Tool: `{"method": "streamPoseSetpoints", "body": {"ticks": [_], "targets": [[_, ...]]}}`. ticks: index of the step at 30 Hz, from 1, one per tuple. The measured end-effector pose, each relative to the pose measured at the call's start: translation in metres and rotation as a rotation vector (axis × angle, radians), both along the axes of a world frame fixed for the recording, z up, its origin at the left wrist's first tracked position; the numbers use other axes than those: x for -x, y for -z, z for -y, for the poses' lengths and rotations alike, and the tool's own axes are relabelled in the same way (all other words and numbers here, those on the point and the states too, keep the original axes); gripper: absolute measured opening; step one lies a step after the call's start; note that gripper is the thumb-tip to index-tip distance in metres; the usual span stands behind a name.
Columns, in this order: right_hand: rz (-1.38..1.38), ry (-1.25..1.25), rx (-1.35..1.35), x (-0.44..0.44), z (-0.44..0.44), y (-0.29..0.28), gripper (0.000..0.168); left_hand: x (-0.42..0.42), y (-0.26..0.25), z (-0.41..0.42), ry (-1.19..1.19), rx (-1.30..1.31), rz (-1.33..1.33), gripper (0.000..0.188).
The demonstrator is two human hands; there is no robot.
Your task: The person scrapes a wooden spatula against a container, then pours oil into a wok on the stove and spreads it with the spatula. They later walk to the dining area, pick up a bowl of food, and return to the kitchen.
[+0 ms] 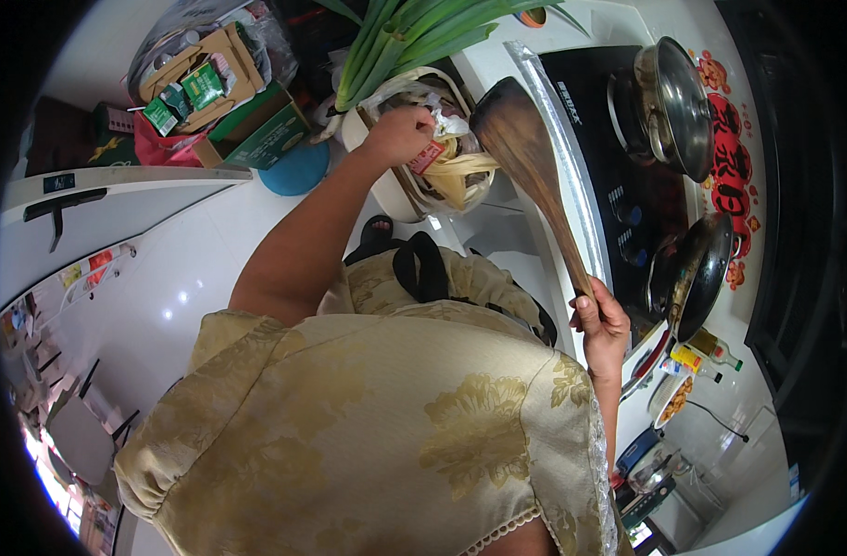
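My left hand (400, 135) is over a white waste bin (374, 187) lined with a clear bag. Its fingers are curled next to a crumpled white scrap (451, 124); I cannot tell whether they hold it. Pale yellow peels or husks (447, 181) and a red packet piece (425, 157) lie in the bin. My right hand (602, 323) grips the handle of a dark-stained wooden spatula (524, 132). Its broad blade points away from me, beside the bin and above the counter's edge.
A black glass gas hob (586, 90) carries a lidded pan (680, 111) and a black wok (704, 278). Silver foil (569, 146) lines the counter edge. Large leeks (395, 48) stand behind the bin. Cartons (256, 139) and a blue round stool (295, 169) are to the left.
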State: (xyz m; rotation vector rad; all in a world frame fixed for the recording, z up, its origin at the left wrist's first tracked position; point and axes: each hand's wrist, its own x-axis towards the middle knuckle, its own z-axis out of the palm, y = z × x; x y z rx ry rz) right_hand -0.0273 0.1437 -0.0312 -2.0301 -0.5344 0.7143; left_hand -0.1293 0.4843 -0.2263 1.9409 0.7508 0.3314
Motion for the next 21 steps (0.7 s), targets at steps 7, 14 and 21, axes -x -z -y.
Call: {"method": "streamPoseSetpoints", "body": {"ticks": [7,14,21], "targets": [[0.515,-0.293,0.185,0.009,-0.022,-0.007,0.026,0.005,0.005,-0.008,0.003,0.006,-0.015,0.019],[0.694,-0.359,0.145,0.008,-0.026,-0.010,0.032,0.013,0.006,-0.015,-0.010,0.114,-0.055,0.019],[0.807,-0.333,0.274,0.009,-0.032,-0.009,0.040,0.015,-0.003,-0.014,-0.025,0.149,-0.040,0.019]]}}
